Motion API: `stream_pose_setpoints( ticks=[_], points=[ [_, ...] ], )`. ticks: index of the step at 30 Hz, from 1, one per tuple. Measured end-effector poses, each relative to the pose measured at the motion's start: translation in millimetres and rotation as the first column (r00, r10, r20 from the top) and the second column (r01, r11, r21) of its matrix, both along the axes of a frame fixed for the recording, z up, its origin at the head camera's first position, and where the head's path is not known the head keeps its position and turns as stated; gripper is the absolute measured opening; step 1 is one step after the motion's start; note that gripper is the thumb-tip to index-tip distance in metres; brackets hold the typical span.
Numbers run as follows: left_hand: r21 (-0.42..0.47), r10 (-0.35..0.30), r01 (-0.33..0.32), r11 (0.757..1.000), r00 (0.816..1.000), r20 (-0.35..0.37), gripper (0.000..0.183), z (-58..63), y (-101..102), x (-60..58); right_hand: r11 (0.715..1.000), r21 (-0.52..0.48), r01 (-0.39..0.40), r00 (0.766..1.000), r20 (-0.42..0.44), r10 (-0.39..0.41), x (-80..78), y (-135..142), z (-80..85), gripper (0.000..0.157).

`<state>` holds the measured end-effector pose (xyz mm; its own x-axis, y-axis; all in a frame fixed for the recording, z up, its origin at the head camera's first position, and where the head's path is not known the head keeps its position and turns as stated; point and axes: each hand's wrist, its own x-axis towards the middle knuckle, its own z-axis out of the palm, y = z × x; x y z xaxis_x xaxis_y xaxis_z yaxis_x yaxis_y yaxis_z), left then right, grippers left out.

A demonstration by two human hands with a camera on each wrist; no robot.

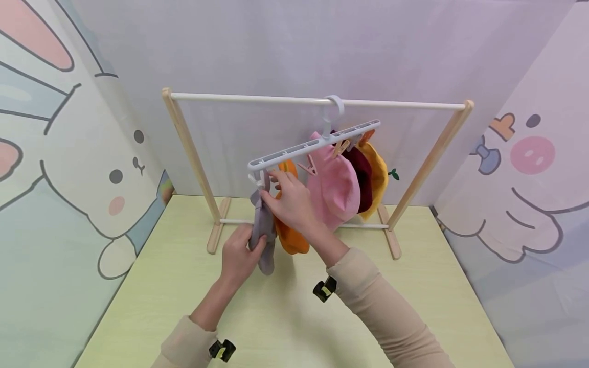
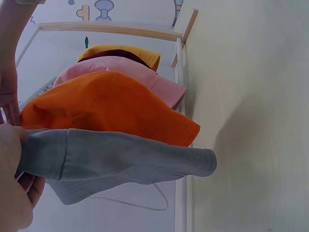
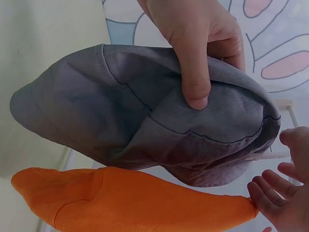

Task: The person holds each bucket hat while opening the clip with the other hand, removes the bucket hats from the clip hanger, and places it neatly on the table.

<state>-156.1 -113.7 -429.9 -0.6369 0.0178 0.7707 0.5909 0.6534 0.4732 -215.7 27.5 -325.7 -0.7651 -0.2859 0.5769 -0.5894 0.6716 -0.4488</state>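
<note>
My left hand point(image 1: 239, 255) pinches a grey bucket hat point(image 1: 264, 225) by its side, thumb on the near face; the hat hangs edge-on below the hanger's left end. In the right wrist view, the thumb presses the grey hat's cloth point(image 3: 145, 104). My right hand point(image 1: 294, 202) reaches up by the hat's top, beside a white clip point(image 1: 256, 179). Its thumb and fingers are spread apart; the fingertips lie against or very near the edge of an orange hat point(image 1: 292, 237). Whether they touch the clip is unclear.
A grey clip hanger point(image 1: 294, 151) hooks over the white rail point(image 1: 257, 98) of a wooden rack, tilted down to the left. Pink point(image 1: 333, 189), dark red point(image 1: 361, 176) and yellow point(image 1: 375, 168) hats hang on its right part. The rack stands on a pale yellow table point(image 1: 276, 317).
</note>
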Motion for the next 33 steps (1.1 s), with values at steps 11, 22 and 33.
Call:
stream_pose_setpoints(
  ticks=[11,22,33],
  points=[
    [-0.005,-0.028,0.028,1.0,1.0,0.004,0.016,-0.7,4.1,5.8,0.999,-0.037,0.008,0.998,0.056,-0.006,1.0,-8.5,3.2,0.034],
    [-0.049,-0.036,0.037,0.998,0.999,0.013,0.014,2.3,7.4,7.8,0.995,-0.078,0.058,0.997,0.053,-0.054,5.3,-15.9,3.4,0.033],
    [-0.107,-0.024,0.021,0.994,0.999,-0.03,0.018,-0.7,9.4,8.0,0.984,-0.118,0.131,0.991,0.054,-0.126,6.8,-24.6,0.5,0.032]
  ],
)
